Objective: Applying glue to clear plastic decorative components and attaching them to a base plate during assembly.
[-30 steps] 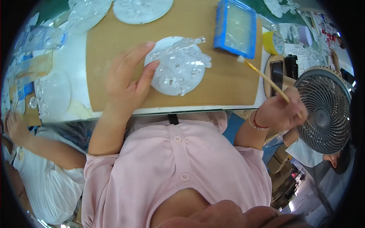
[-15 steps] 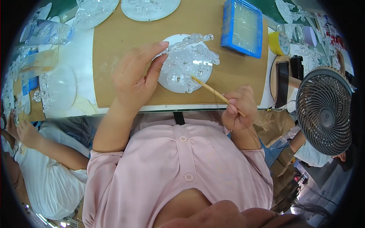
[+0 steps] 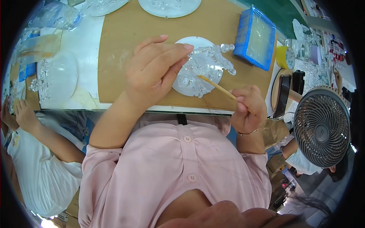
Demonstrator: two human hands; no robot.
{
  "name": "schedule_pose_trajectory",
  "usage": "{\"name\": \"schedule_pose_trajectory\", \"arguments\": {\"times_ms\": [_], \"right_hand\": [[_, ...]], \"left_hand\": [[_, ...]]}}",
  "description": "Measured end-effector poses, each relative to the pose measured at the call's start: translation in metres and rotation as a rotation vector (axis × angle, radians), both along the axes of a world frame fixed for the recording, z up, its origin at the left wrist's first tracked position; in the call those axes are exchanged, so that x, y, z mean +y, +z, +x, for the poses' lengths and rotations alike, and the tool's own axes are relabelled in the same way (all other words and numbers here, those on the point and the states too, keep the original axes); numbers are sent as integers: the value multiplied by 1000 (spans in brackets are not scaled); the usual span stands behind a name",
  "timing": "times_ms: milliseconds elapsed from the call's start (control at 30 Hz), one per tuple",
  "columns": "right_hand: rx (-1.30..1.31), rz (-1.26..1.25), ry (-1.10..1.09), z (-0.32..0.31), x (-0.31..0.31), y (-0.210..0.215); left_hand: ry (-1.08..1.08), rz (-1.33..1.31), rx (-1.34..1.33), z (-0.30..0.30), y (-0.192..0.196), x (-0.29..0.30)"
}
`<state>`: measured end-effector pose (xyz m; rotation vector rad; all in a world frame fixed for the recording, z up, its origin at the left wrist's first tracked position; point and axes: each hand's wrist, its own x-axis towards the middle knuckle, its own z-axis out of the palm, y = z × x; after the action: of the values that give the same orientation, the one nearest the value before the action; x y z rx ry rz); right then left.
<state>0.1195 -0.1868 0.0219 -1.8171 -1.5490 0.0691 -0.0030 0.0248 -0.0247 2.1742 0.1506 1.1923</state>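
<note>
A white round disc (image 3: 182, 88) lies on brown cardboard in front of me, strewn with clear, glassy beaded pieces (image 3: 194, 78). Reaching over its left side, my left hand (image 3: 151, 72) pinches the near end of a clear branching beaded piece (image 3: 215, 49) between thumb and forefinger. That piece spreads to the right past the disc's rim; its pinched end is hidden by the fingertips. In my right hand (image 3: 249, 108) is a thin wooden stick (image 3: 219, 88), held like a pen. The stick's tip touches or hovers just over the clear pieces; I cannot tell which.
Beyond the disc, to the right, stands a blue-rimmed tray (image 3: 260, 41), with a yellow tape roll (image 3: 285, 57) beside it. A dark round fan (image 3: 322, 131) is at the right. More white discs (image 3: 170, 11) lie at the back. A co-worker's hand (image 3: 26, 116) shows at far left.
The view has shifted, so the table sits a little further right and lower. My left fingers have slid further over the disc along the beaded piece. The stick stays in my right hand.
</note>
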Motion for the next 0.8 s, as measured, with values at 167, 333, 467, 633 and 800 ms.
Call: {"name": "schedule_pose_trajectory", "arguments": {"times_ms": [167, 333, 467, 633, 800], "right_hand": [[204, 80, -48, 6, 4, -6], [438, 99, -293, -12, 7, -17], [377, 38, -183, -14, 12, -14], [270, -163, -82, -11, 24, 9], [-420, -162, 245, -26, 45, 29]], "left_hand": [[11, -6, -6, 0, 0, 0], [-14, 2, 1, -3, 3, 1], [19, 15, 29, -4, 5, 0], [10, -43, 154, -8, 22, 3], [-51, 60, 228, -8, 29, 6]]}}
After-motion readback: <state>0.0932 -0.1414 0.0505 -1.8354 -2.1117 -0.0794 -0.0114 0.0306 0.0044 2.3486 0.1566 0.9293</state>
